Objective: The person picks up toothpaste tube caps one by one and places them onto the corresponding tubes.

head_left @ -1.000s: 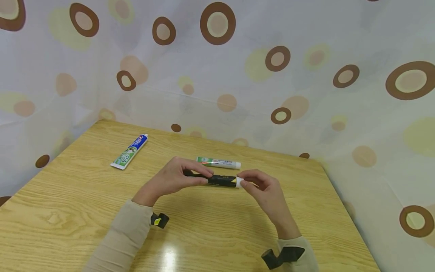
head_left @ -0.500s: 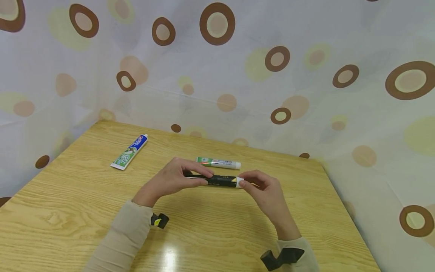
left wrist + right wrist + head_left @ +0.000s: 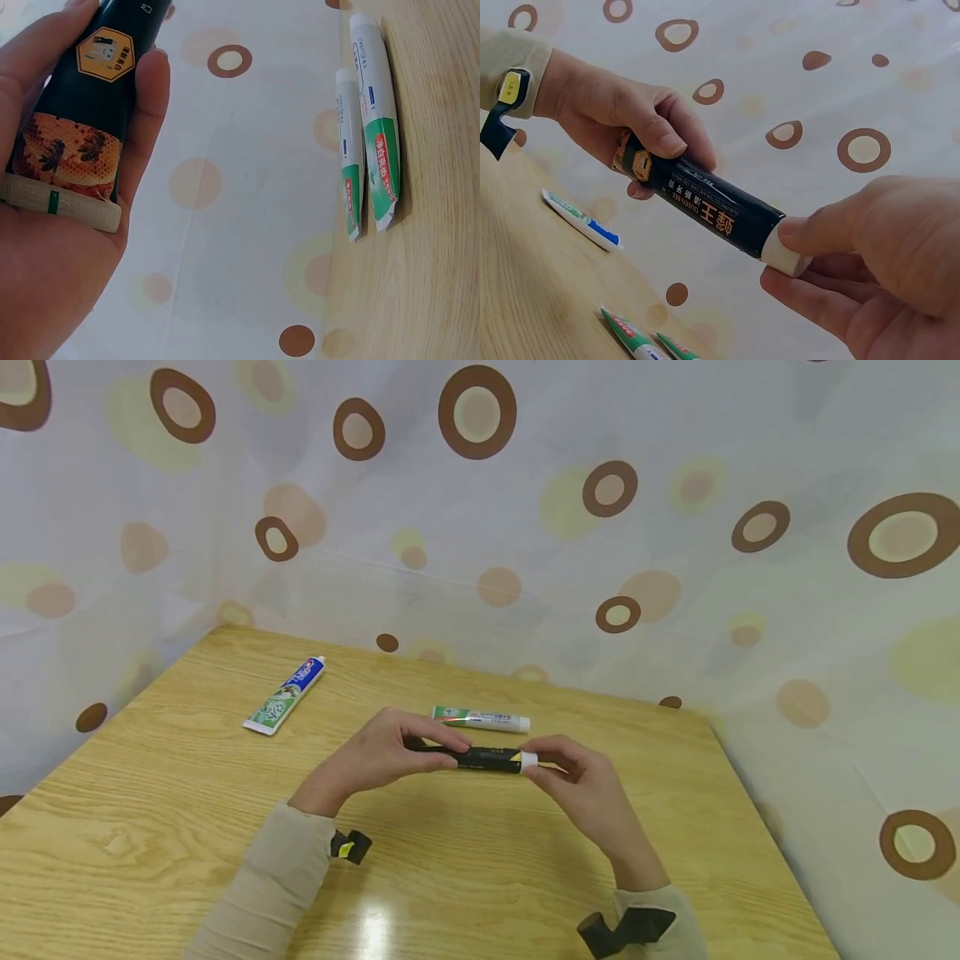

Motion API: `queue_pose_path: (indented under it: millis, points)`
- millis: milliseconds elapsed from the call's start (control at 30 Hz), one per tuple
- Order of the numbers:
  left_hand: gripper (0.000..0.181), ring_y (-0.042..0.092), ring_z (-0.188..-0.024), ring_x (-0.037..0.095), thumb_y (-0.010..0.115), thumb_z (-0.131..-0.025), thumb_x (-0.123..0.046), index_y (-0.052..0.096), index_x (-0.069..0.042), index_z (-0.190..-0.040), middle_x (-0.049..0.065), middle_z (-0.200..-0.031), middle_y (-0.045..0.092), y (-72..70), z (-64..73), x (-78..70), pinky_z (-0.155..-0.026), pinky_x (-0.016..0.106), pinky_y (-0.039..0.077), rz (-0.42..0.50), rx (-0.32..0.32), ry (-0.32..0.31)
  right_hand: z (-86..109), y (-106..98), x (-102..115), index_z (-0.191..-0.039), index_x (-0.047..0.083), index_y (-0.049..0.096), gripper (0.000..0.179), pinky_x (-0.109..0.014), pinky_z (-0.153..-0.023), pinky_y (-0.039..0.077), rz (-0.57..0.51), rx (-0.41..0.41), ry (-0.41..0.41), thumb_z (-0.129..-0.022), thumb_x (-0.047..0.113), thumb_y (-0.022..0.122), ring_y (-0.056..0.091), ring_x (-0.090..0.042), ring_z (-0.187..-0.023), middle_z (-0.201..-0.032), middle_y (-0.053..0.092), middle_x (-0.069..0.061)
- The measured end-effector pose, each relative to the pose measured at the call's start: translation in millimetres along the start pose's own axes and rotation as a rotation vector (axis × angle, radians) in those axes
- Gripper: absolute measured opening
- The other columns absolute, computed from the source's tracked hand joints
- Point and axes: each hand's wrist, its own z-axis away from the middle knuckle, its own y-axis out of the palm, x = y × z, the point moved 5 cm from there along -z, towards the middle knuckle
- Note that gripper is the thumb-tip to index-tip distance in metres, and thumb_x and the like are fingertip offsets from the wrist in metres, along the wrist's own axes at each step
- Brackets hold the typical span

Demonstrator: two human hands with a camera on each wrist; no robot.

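A dark toothpaste tube [image 3: 489, 759] with a honeycomb picture near its flat end is held level above the table by both hands. My left hand [image 3: 386, 749] grips its flat-end half between thumb and fingers; in the left wrist view the crimped end lies against the palm. My right hand [image 3: 585, 781] pinches the white cap [image 3: 784, 251] at the other end between thumb and fingers. The cap sits on the tube. Just beyond, on the table, lies a green-and-white toothpaste tube [image 3: 487, 720].
The left wrist view shows two green-and-white tubes, a nearer one [image 3: 376, 120] and a farther one [image 3: 349, 154], side by side. A blue-and-green toothpaste tube [image 3: 285, 695] lies at the table's far left. Patterned sheeting [image 3: 555, 568] stands behind the wooden table [image 3: 150, 827].
My right thumb and fingers have shifted slightly around the white cap. The left hand and the dark tube stay nearly in place.
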Motion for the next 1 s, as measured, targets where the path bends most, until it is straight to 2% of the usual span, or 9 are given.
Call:
queue_pose_path:
  millis: [167, 300, 533, 633, 800, 1000]
  points:
    - [0.023, 0.066, -0.088, 0.013, 0.078, -0.087, -0.02, 0.078, -0.024, -0.109, -0.006, -0.113, 0.075, 2.5, -1.3, 0.8, -0.064, 0.024, 0.049, -0.064, 0.013, 0.018, -0.4, 0.7, -2.8, -0.113, 0.012, 0.071, 0.022, -0.025, -0.086, 0.057, 0.05, -0.041, 0.063, -0.091, 0.013, 0.072, 0.068, -0.015, -0.101, -0.112, 0.07, -0.007]
    - [0.023, 0.063, -0.082, 0.015, 0.077, -0.087, -0.023, 0.077, -0.027, -0.11, -0.008, -0.112, 0.075, 4.0, -2.3, 3.3, -0.061, 0.024, 0.048, -0.131, 0.035, 0.041, -2.0, 2.4, -9.5, -0.113, 0.01, 0.071, 0.023, -0.025, -0.084, 0.057, 0.069, -0.037, 0.107, -0.091, 0.015, 0.073, 0.069, -0.015, -0.097, -0.109, 0.072, -0.01]
    - [0.024, 0.067, -0.096, 0.007, 0.075, -0.089, -0.021, 0.076, -0.025, -0.112, -0.006, -0.119, 0.073, 4.2, -1.9, 8.7, -0.067, 0.023, 0.051, -0.168, 0.081, 0.039, -4.8, 4.2, -19.0, -0.114, 0.01, 0.07, 0.024, -0.025, -0.084, 0.057, 0.061, -0.002, 0.132, -0.091, 0.017, 0.072, 0.069, -0.016, -0.098, -0.11, 0.071, -0.011]
    - [0.025, 0.067, -0.1, 0.006, 0.075, -0.089, -0.02, 0.076, -0.024, -0.114, -0.004, -0.122, 0.072, 2.5, -0.7, 9.4, -0.072, 0.024, 0.053, -0.168, 0.098, 0.036, -4.9, 1.6, -22.3, -0.114, 0.013, 0.071, 0.023, -0.026, -0.084, 0.057, 0.053, 0.001, 0.14, -0.091, 0.017, 0.073, 0.069, -0.016, -0.1, -0.111, 0.071, -0.008]
    - [0.025, 0.068, -0.094, 0.008, 0.075, -0.09, -0.022, 0.076, -0.026, -0.114, -0.006, -0.121, 0.072, -1.9, 1.7, 11.7, -0.076, 0.027, 0.056, -0.131, 0.112, -0.001, -5.2, -2.7, -24.8, -0.114, 0.015, 0.071, 0.024, -0.027, -0.085, 0.057, 0.056, 0.009, 0.131, -0.091, 0.021, 0.073, 0.069, -0.015, -0.102, -0.112, 0.071, -0.006]
    - [0.025, 0.067, -0.109, 0.008, 0.075, -0.089, -0.025, 0.075, -0.03, -0.114, -0.009, -0.121, 0.071, -5.1, 4.1, 15.7, -0.084, 0.03, 0.058, -0.082, 0.131, -0.057, -3.5, -6.7, -25.3, -0.115, 0.015, 0.071, 0.025, -0.026, -0.085, 0.056, 0.046, 0.013, 0.129, -0.091, 0.022, 0.073, 0.07, -0.015, -0.101, -0.114, 0.071, -0.007]
